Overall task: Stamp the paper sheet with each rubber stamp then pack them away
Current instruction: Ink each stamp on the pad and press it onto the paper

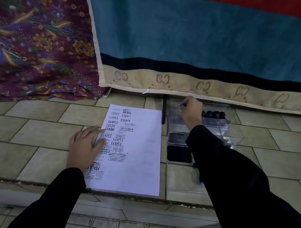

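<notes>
We see a pale tiled worktop (36, 132). On it lies a white paper sheet (139, 158), a thin black stick (163, 111) along its far right edge, a clear plastic box (234, 131) just right, and patterned cloth (34, 50) heaped far left.

A: We log the frame as dim, cool cast. The paper sheet (142, 167) is the brightest patch, faintly bluish.
B: Agreed. We find no hard shadows; light soft, source not identifiable.
A: We note pale glare on the clear box (225, 109) walls. Black sleeves (240, 175) hold no detail.
B: Tile joints bow toward the edges of the tiled floor (36, 132). Left hand (86, 144) fingertips smeared; thin item (183, 105) pinched by the right hand (191, 111) too dark to identify.
</notes>
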Action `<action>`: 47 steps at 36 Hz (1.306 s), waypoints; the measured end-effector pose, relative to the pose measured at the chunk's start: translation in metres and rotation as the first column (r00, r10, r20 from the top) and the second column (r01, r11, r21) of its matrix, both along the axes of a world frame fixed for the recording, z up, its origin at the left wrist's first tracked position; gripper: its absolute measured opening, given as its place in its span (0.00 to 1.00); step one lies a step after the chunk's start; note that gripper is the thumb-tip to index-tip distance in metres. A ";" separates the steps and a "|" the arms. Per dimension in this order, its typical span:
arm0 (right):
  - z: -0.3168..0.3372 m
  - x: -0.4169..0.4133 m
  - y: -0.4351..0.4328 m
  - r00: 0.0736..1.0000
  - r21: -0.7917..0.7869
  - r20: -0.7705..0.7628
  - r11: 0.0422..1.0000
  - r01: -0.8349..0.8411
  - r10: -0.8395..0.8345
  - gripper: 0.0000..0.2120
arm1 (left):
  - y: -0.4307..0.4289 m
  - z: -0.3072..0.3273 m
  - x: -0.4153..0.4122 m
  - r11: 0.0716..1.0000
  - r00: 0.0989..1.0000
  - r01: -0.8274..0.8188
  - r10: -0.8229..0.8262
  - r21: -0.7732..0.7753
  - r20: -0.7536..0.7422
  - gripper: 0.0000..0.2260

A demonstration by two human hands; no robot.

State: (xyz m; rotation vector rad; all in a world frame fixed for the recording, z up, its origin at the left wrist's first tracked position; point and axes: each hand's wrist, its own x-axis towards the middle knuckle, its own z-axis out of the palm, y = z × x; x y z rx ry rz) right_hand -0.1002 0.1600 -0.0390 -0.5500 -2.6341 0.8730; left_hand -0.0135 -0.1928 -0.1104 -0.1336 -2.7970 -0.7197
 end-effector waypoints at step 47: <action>-0.031 0.177 -0.031 0.947 -0.060 -0.227 0.967 -0.248 0.228 0.11 | -0.002 -0.007 -0.002 1.000 1.000 0.002 -0.002 0.021 -0.013 0.18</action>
